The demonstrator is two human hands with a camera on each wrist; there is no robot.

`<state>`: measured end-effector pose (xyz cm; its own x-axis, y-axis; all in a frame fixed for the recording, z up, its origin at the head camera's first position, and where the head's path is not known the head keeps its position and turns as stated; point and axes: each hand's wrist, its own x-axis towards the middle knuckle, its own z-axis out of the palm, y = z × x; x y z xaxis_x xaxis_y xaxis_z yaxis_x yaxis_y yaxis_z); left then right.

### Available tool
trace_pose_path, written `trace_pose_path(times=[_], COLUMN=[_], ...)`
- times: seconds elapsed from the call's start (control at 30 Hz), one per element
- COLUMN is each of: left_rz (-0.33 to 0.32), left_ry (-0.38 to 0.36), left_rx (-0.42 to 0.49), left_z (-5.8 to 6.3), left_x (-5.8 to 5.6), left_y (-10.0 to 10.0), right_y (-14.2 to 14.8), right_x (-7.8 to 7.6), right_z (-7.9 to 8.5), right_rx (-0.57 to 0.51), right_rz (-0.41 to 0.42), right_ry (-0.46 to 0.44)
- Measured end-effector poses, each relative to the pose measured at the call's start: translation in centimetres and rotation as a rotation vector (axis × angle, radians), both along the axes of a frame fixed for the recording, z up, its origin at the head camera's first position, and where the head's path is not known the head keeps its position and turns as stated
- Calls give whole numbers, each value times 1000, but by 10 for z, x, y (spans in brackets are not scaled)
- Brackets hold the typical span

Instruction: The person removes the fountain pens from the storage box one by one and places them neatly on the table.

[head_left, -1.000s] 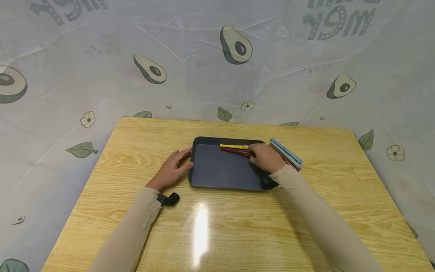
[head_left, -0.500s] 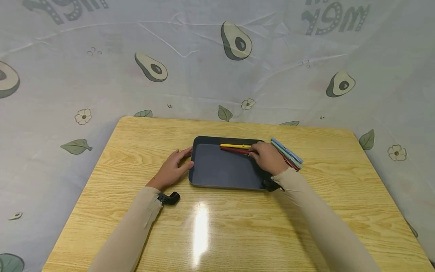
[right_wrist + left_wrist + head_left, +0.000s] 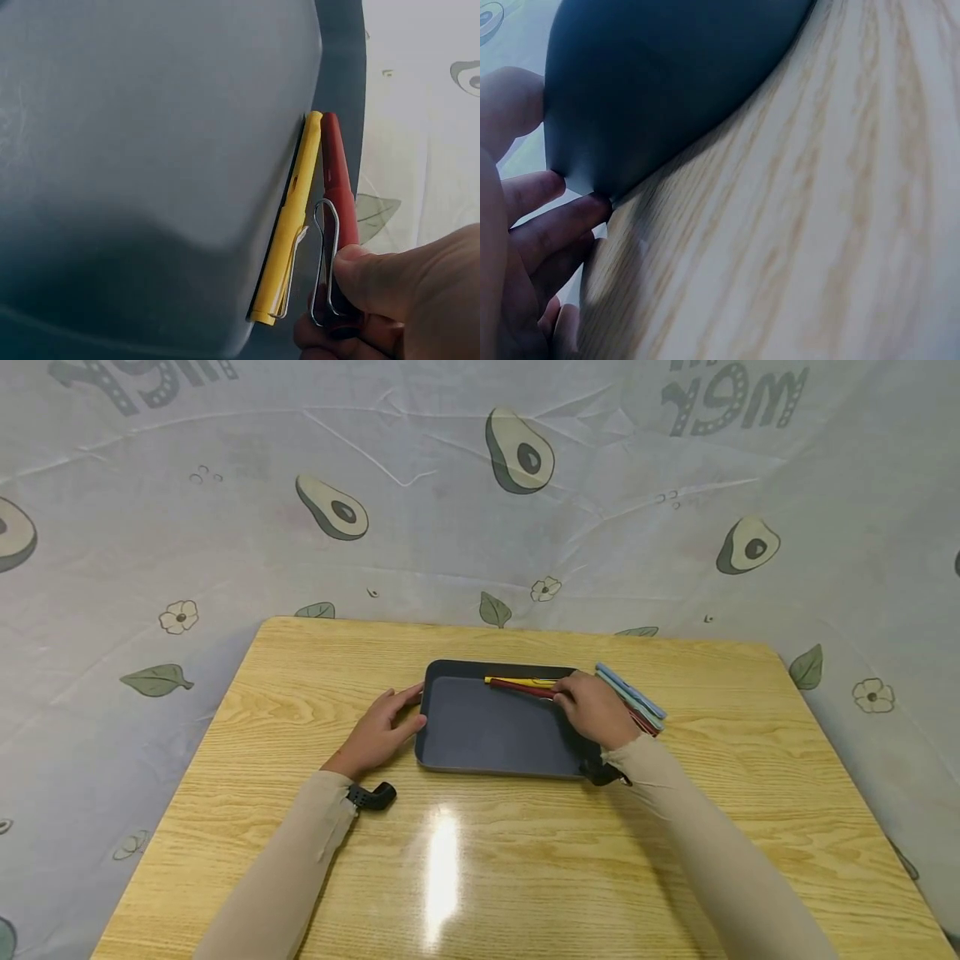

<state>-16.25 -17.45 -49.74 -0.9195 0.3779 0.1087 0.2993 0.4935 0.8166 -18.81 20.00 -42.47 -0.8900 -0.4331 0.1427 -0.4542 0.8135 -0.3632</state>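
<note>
My right hand (image 3: 596, 710) is over the right part of a dark grey tray (image 3: 487, 739). Its thumb and fingers pinch a dark red pen (image 3: 337, 161) near the end with the silver wire clip. Beside it in the tray, a yellow pen (image 3: 292, 217) lies along the far side; the two pens' tips sit close together in the right wrist view. At the tray's left edge, my left hand (image 3: 375, 735) rests with spread, extended fingers. In the left wrist view, its thumb and fingertips (image 3: 596, 206) touch the outside of the tray wall.
Just right of the tray, a blue pen (image 3: 632, 691), a pale green pen (image 3: 637, 703) and a partly hidden red pen (image 3: 642, 722) lie side by side, slanted, on the wooden table (image 3: 510, 860). A patterned cloth (image 3: 420, 527) hangs behind the table.
The red pen's left end has shifted slightly up and right, closing in on the yellow pen. My right hand has moved a little right. My left hand stays at the tray's edge.
</note>
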Motion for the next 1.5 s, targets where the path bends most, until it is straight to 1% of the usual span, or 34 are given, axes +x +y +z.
trace_pose_path(times=[0.17, 0.47, 0.57, 0.8, 0.93, 1.1, 1.23, 1.37, 1.5], left_rz=[-3, 0, -6, 4, 1, 5, 20, 24, 20], left_ry=[6, 5, 17, 16, 24, 15, 26, 16, 22], left_rx=[3, -15, -17, -14, -5, -2, -2, 9, 20], left_z=[0, -6, -8, -8, -6, -7, -11, -12, -13], left_x=[-2, -7, -8, -10, -10, -11, -5, -4, -4], left_y=[0, -1, -1, -3, -5, -7, -3, -4, -5], right_y=[3, 8, 11, 22, 32, 44, 62, 79, 97], right_x=[0, 0, 0, -2, -3, -6, -5, -6, -7], right_z=[1, 0, 0, 2, 3, 4, 0, -2, -6], right_rx=[-12, -20, -36, -70, -105, -129, -129, -139, -138], right_rz=[-13, -31, -49, -91, -115, -154, -178, -212, -237], right_ry=[-3, 15, 16, 35, 45, 32, 40, 35, 39])
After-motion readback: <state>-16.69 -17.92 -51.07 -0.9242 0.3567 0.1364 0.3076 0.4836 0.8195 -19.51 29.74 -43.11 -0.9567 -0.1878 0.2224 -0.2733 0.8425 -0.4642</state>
